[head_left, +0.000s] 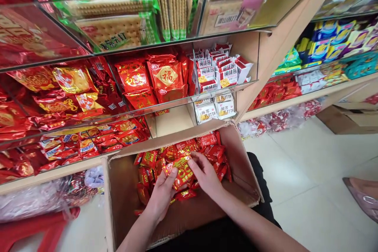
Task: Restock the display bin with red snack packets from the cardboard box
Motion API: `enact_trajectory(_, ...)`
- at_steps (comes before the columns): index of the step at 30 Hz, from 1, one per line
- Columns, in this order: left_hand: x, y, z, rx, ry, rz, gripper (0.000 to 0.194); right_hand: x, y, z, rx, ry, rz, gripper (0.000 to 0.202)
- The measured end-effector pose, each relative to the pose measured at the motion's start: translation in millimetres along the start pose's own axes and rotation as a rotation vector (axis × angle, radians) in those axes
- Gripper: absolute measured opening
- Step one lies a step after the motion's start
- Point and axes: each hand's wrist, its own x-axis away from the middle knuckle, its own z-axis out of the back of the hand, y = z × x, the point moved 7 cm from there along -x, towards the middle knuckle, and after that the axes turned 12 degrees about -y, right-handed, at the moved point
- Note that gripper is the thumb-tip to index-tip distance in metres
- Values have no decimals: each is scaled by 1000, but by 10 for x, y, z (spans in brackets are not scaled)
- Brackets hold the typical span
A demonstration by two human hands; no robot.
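Note:
Both my hands are over an open cardboard box [236,165] that holds many small red and gold snack packets [214,151]. One red snack packet [182,171] with large gold lettering is stretched between them. My left hand [162,195] pinches its left side, thumb on top. My right hand [206,173] grips its upper right edge between thumb and fingers. The undersides of the fingers are hidden by the packet and the hands. Other packets lie loosely heaped behind and below the held one.
Shelves with clear front panels rise behind the box, holding red packets [167,75], white packets [227,71] and green cracker packs [115,31]. A red stool [38,228] stands at lower left. Another cardboard box [351,118] and a person's shoe [362,197] are on the right.

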Motion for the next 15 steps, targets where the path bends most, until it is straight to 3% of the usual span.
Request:
enact_trajectory(4, 22, 11, 25, -190, 5, 8, 39, -42, 35, -34, -131, -70, 7, 25)
enact_trajectory(10, 123, 118, 125, -641, 37, -11, 32, 57, -225, -86, -102, -260, 13, 16)
enact_trajectory(12, 206, 366, 145, -799, 36, -102, 30, 32, -424, -8, -133, -278, 11, 16)
enact_trajectory(15, 365, 999, 296, -1068, 162, -389, 31, -172, -785, 237, -195, -198, 22, 20)
